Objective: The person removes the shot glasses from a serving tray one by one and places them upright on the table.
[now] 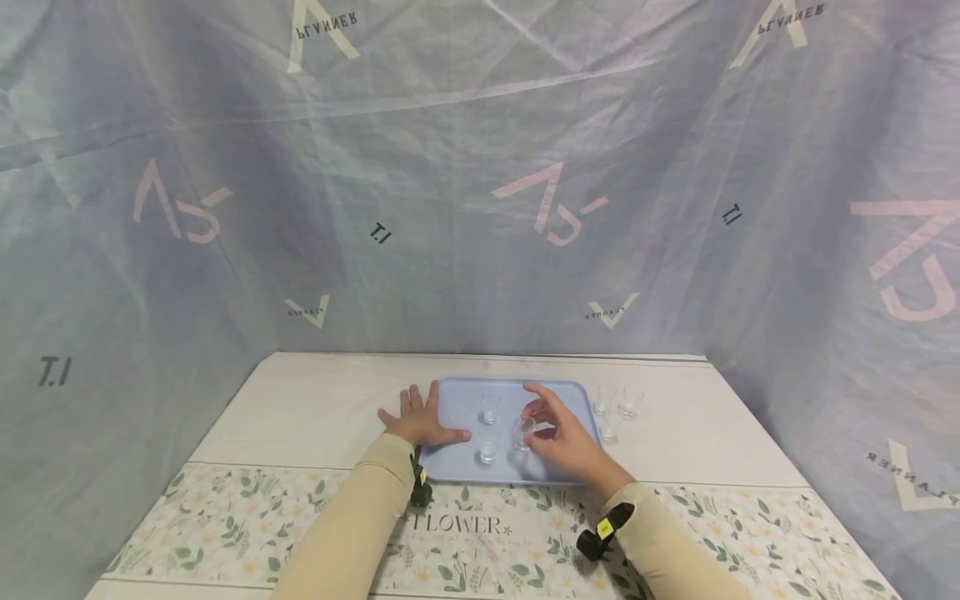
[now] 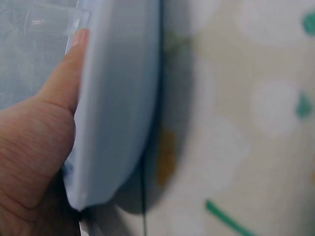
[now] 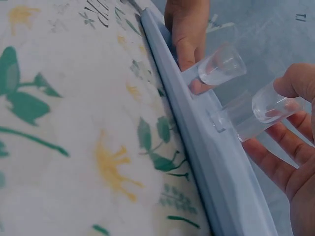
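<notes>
My right hand [image 1: 564,437] pinches a small clear glass [image 3: 271,103] between thumb and fingers, above the right half of the blue tray [image 1: 465,473]. Beneath it, another clear glass [image 3: 231,118] stands on the tray; whether the upper one sits inside it I cannot tell. My left hand [image 1: 423,423] lies with spread, straight fingers at the tray's left edge, its thumb reaching over the rim. Two more clear glasses stand near the tray's middle, a back glass [image 1: 490,412] and a front glass [image 1: 489,450].
Right of the tray, on the white table [image 1: 697,425], are three small clear glasses, among them a far-right glass [image 1: 629,406] and a nearer glass [image 1: 609,433]. A floral cloth strip [image 1: 300,517] runs along the front. Grey curtains [image 1: 450,292] enclose the back and sides.
</notes>
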`<state>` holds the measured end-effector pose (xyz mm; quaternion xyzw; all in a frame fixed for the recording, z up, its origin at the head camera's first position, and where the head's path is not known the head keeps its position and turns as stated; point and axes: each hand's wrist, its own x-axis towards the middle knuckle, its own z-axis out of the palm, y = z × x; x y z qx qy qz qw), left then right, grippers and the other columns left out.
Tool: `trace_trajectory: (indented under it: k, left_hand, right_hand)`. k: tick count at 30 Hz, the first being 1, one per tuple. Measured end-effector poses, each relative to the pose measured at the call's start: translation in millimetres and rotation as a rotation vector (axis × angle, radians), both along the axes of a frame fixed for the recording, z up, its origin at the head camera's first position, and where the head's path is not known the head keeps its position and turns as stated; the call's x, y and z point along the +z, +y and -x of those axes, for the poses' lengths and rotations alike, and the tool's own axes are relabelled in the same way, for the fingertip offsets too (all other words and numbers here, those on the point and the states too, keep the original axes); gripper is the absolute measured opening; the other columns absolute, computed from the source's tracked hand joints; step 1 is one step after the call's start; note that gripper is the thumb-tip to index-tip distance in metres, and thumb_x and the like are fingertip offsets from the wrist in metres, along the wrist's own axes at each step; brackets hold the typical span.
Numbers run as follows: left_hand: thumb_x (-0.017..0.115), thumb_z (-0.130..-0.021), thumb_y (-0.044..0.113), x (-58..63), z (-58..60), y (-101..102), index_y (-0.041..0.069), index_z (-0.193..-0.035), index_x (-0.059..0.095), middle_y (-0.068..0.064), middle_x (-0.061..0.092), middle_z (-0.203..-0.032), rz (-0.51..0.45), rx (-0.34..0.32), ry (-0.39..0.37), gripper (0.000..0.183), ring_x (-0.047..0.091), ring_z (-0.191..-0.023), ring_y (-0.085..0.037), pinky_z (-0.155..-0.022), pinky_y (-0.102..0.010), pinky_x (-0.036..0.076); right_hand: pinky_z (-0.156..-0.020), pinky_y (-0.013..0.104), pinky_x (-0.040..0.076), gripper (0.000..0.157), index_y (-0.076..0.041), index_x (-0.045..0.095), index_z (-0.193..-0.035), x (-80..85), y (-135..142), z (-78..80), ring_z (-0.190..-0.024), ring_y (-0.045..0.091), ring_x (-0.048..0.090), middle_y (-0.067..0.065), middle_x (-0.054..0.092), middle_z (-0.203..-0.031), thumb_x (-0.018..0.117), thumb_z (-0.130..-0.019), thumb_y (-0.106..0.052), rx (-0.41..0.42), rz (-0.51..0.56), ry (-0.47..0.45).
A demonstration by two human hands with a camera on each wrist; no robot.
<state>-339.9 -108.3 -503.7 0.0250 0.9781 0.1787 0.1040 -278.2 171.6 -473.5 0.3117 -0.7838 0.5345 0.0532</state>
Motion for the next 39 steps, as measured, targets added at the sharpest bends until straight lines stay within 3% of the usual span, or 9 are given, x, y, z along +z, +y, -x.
trace_trajectory:
  k: [9, 14, 21, 39]
  left_hand:
    - [0.070, -0.076, 0.075, 4.3, -2.1, 0.5, 0.015, -0.164, 0.010, -0.027, 0.003, -0.166, 0.010, -0.003, -0.011, 0.122, 0.002, -0.154, -0.044, -0.109, -0.080, 0.004]
    - [0.070, -0.075, 0.076, 3.6, -2.9, 0.8, 0.015, -0.164, 0.011, -0.028, 0.004, -0.166, 0.016, -0.007, -0.001, 0.123, 0.003, -0.153, -0.045, -0.108, -0.081, 0.006]
    - [0.070, -0.074, 0.076, 2.3, -3.6, 1.6, 0.014, -0.164, 0.011, -0.029, 0.003, -0.166, 0.006, -0.005, -0.002, 0.124, 0.002, -0.153, -0.045, -0.108, -0.081, 0.004]
    - [0.070, -0.074, 0.076, 1.5, -1.8, 0.8, 0.014, -0.164, 0.010, -0.029, 0.003, -0.166, -0.002, -0.005, 0.002, 0.125, 0.002, -0.153, -0.045, -0.108, -0.081, 0.003]
  right_hand:
    - [-0.080, 0.048, 0.059, 0.079, 0.004, 0.036, -0.150, 11.0, 4.2, 5.9, -0.097, 0.051, 0.062, 0.034, 0.056, -0.107, 0.068, -0.080, 0.020, 0.026, 0.013, 0.017]
    - [-0.079, 0.053, 0.058, 0.080, 0.000, 0.036, -0.151, 17.2, 7.4, 8.9, -0.096, 0.051, 0.062, 0.034, 0.055, -0.106, 0.066, -0.079, 0.020, 0.026, 0.006, 0.021]
    - [-0.078, 0.058, 0.057, 0.079, 0.004, 0.034, -0.150, 23.6, 11.5, 10.3, -0.095, 0.052, 0.061, 0.037, 0.053, -0.107, 0.066, -0.080, 0.021, 0.037, 0.014, 0.037]
    - [-0.081, 0.052, 0.058, 0.079, -0.001, 0.035, -0.152, 43.9, 40.0, 4.8, -0.101, 0.048, 0.062, 0.033, 0.056, -0.112, 0.066, -0.081, 0.019, -0.076, -0.050, 0.020]
